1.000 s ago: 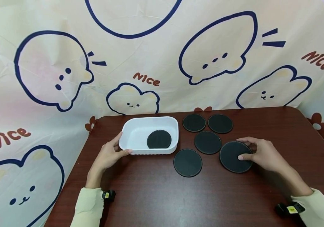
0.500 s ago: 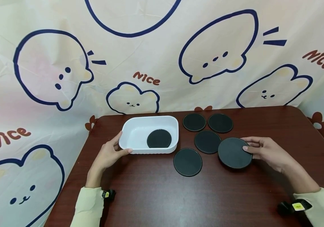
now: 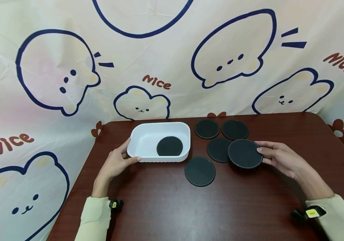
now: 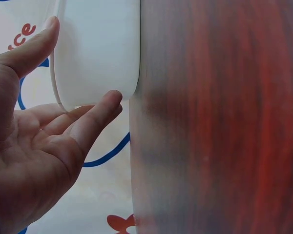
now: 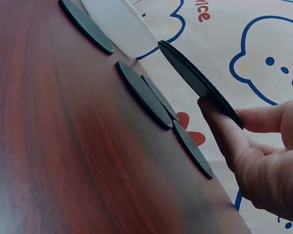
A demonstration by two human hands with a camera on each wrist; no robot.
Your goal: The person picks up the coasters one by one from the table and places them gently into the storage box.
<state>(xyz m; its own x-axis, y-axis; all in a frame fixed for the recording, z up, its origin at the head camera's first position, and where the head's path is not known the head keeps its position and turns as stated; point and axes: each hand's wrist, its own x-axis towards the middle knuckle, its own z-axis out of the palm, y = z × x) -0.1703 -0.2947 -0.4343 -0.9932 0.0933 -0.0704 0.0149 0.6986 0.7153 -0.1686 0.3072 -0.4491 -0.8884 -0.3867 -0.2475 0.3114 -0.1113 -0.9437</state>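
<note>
My right hand [image 3: 284, 160] pinches a round black coaster [image 3: 245, 154] at its right edge, thumb on top and fingers beneath. In the right wrist view this coaster [image 5: 200, 80] is tilted and raised off the table. My left hand [image 3: 116, 162] holds the left end of a white rectangular plastic tub [image 3: 157, 159], thumb at the front rim. The left wrist view shows fingers [image 4: 100, 114] along the end wall of the tub [image 4: 95, 53]. One black coaster [image 3: 169, 146] lies inside the tub, toward its right.
Several black coasters with stitched edges lie right of the tub: two at the back [image 3: 207, 129] [image 3: 235, 130], a middle one [image 3: 218, 150] partly covered by the held coaster, and a front one [image 3: 200, 171]. The brown table [image 3: 196, 214] ends at a printed cloth [image 3: 178, 60].
My right hand has lifted the coaster off the table and moved it slightly left and away, over the edge of the middle coaster. My left hand stays on the tub.
</note>
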